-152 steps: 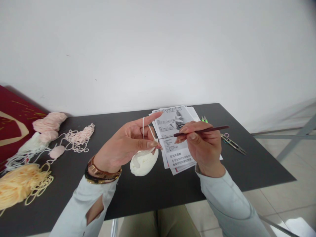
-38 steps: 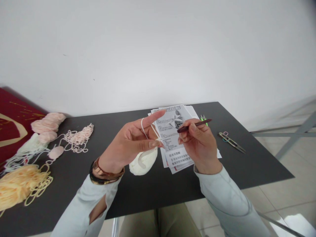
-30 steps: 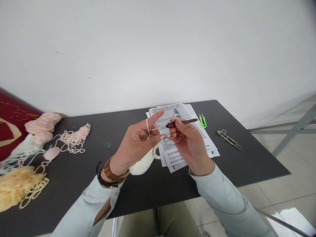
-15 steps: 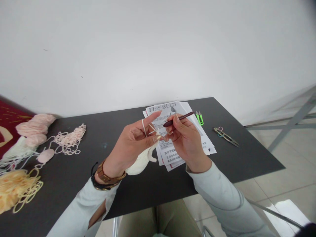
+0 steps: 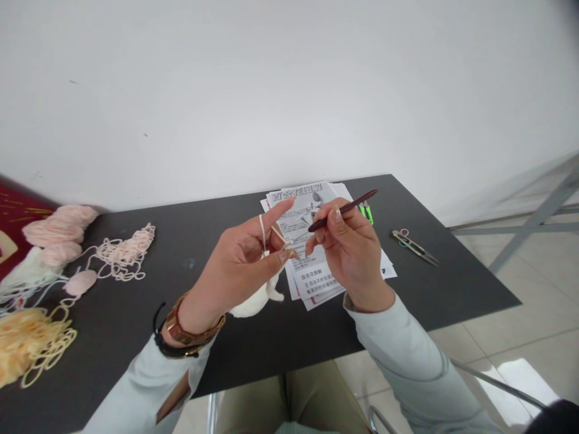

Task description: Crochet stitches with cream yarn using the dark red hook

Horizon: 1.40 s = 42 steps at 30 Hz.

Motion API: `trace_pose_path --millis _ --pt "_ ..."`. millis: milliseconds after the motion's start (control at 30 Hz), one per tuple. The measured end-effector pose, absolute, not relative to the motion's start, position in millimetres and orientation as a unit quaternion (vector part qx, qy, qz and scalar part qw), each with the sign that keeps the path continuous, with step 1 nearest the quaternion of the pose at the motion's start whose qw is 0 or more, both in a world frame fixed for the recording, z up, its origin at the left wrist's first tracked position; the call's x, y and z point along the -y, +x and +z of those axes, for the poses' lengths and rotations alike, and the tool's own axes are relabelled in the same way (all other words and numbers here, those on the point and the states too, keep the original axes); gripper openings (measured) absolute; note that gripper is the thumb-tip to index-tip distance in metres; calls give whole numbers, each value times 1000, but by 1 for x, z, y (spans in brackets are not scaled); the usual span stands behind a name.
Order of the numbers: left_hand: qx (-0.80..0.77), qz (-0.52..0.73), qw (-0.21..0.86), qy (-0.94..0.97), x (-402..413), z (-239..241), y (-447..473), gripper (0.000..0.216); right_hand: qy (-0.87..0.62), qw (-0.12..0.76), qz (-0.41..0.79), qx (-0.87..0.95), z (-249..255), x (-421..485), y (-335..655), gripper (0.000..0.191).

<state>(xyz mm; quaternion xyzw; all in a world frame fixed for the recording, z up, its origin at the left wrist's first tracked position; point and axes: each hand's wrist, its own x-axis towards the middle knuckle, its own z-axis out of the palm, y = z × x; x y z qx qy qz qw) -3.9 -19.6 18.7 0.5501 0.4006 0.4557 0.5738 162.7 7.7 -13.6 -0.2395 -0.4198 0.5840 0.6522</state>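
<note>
A dark-handled crochet hook (image 5: 346, 209) is gripped between the thumb and fingers of my right hand (image 5: 353, 247), its thin metal shaft pointing left toward the yarn. My left hand (image 5: 244, 259) pinches a small white crochet piece (image 5: 274, 288) between thumb and fingers. White yarn (image 5: 263, 232) loops round the raised left index finger and runs down to the pinch. Below the left hand a white yarn ball (image 5: 251, 304) shows in part. Printed sheets (image 5: 323, 286) lie on the table behind both hands.
On the dark table (image 5: 181, 289), pink yarn skeins (image 5: 61, 229), a loose pink tangle (image 5: 129, 250) and yellow yarn (image 5: 27, 346) lie at the left. Green snips (image 5: 366, 213) and metal thread snips (image 5: 415, 248) lie right of the papers. A white wall (image 5: 289, 90) stands behind.
My right hand has drawn away from the left to the right, pulling the hook out so that more of its shaft shows. The left hand keeps its pinch.
</note>
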Motion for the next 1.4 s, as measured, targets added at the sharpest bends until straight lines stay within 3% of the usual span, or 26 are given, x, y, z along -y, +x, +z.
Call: trace_pose_path --millis 733,1400 --pt "-417 444 556 565 18 16 -8 61 -248 698 439 508 -14 1 167 10" --pt "-416 423 582 556 13 14 -12 67 -265 676 378 575 -17 6 166 8"
